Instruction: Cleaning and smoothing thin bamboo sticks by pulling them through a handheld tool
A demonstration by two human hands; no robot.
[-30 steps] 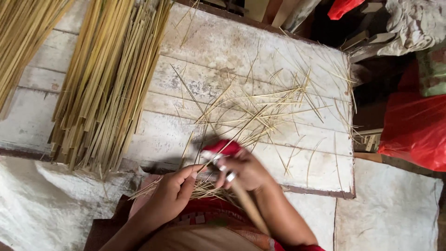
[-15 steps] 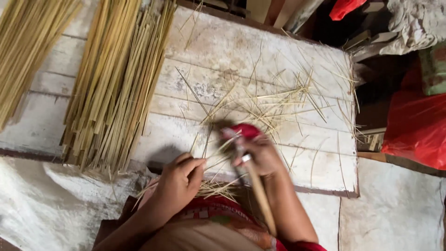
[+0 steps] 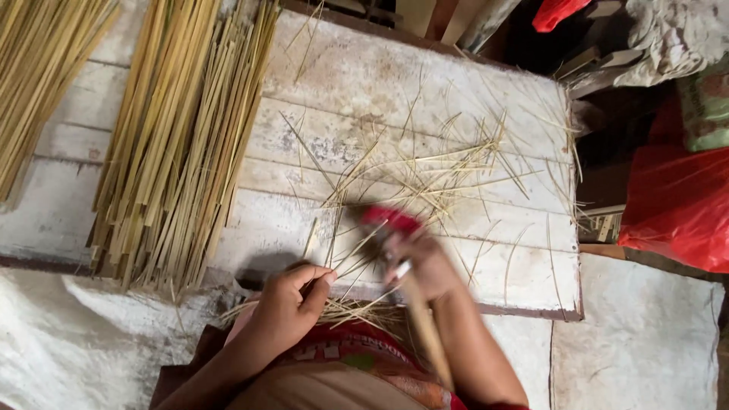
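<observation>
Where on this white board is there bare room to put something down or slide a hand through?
The white board is barest along its far edge, between the stacked bamboo strips and the right rim. The near right corner is also fairly bare. The middle is crowded with loose slivers, and the near edge is taken by the left hand and right hand.

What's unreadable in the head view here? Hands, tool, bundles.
- Right hand: motion-blurred; its grip on the red-tipped tool can't be judged, nor the tool's kind.
- Left hand: fingers curl over thin bamboo slivers; how many it holds is hidden.
- Stick under the right hand: blurred, lower end lost against the forearm.
- Bamboo strip bundle: top cut off by the frame edge.
- Red plastic bag: cut off at the right edge.
</observation>
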